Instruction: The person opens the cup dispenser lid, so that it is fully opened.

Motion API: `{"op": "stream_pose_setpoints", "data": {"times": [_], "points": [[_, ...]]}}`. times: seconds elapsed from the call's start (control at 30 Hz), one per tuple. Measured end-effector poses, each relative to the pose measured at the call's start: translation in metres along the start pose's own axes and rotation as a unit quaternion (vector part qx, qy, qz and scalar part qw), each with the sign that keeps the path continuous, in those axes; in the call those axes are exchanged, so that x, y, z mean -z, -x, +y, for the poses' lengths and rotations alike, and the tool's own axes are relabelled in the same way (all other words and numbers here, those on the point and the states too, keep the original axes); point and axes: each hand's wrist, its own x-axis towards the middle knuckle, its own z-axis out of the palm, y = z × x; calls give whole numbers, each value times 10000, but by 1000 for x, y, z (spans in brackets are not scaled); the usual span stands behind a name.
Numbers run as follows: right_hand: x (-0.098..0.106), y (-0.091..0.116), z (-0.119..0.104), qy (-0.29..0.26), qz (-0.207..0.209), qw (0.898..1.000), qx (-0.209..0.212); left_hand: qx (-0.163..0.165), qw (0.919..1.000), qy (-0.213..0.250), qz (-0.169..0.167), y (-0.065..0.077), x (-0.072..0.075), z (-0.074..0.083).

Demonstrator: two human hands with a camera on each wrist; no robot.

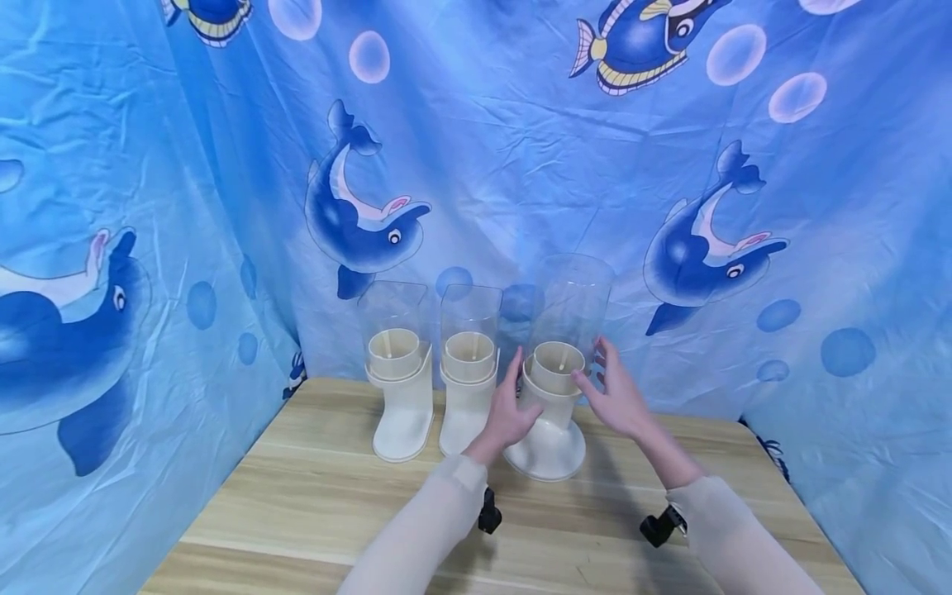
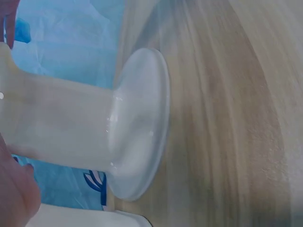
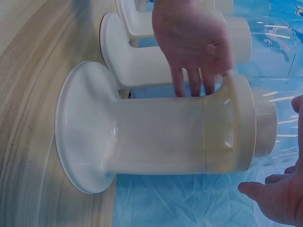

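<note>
At the far edge of the wooden table (image 1: 312, 496), against the blue dolphin-print cloth (image 1: 149, 207), we see three dispensers in a row; the leftmost dispenser (image 1: 402, 397) and the middle dispenser (image 1: 467, 388) each have a cream boot-shaped base and a clear container on top, and they stand just beside one another. To their right stands the round-based dispenser (image 1: 554, 397), upright on a wide circular foot, with a cream collar and a tall clear cylinder above it; it sits just beside the middle one, near the table's back edge.

Our left hand (image 1: 509, 413) is at the left side of this dispenser's stem, fingers straight and pointing up; in the right wrist view the fingertips (image 3: 191, 87) lie against the collar without curling round it; the left wrist view shows only the stem and foot (image 2: 142, 127) close up, and a sliver of the hand.

Our right hand (image 1: 617, 397) is at the right side of the collar, fingers loosely spread and uncurled; the fingertips are very near the collar, but we cannot tell if they touch.
</note>
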Motion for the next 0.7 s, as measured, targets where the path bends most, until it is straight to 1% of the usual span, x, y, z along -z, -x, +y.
{"op": "stream_pose_setpoints", "data": {"times": [0.13,0.23,0.33,0.5,0.6,0.7], "points": [[-1,0,-3,-143,-3,9999,62,-527,9983,191,182,-3,0,6],[-2,-1,-6,-244,-12,9997,69,-630,9973,186,327,-6,-1,11],[-1,-1,-6,-322,7,9995,61,-607,9971,90,451,-9,-1,17],[-1,-2,-6,-344,52,9994,59,-515,9972,7,539,-14,0,26],[0,-1,-7,-328,55,9994,36,-479,9976,32,497,-15,1,30],[2,1,-7,-317,57,9995,-12,-463,9982,94,374,-15,2,33]]}}
